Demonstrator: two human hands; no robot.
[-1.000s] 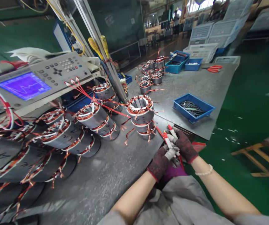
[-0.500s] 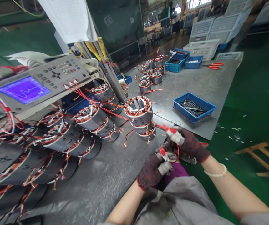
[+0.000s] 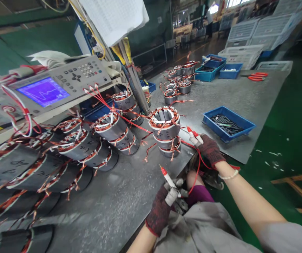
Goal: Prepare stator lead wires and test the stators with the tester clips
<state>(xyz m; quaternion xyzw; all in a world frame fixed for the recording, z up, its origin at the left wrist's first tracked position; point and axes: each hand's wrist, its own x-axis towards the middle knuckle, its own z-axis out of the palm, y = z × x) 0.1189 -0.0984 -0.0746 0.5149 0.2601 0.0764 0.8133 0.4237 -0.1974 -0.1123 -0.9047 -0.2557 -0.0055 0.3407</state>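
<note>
Your gloved left hand point(image 3: 158, 211) is closed on a red-tipped test clip point(image 3: 169, 180) and your gloved right hand point(image 3: 209, 150) on a second test clip point(image 3: 194, 136), so you seem mid-test; next, clip the leads onto the wound stator point(image 3: 164, 131) just far-left.

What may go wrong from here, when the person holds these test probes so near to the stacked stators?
The red lead from the red-tipped probe in the right hand passes close to the stacked stators near the table edge. A sharp pull might snag their loose copper leads and tip the stack.

The second probe in the left hand has its tip pointing outward. If the leads carry test voltage from the tester, an accidental touch might be unsafe or spoil a reading.
</note>
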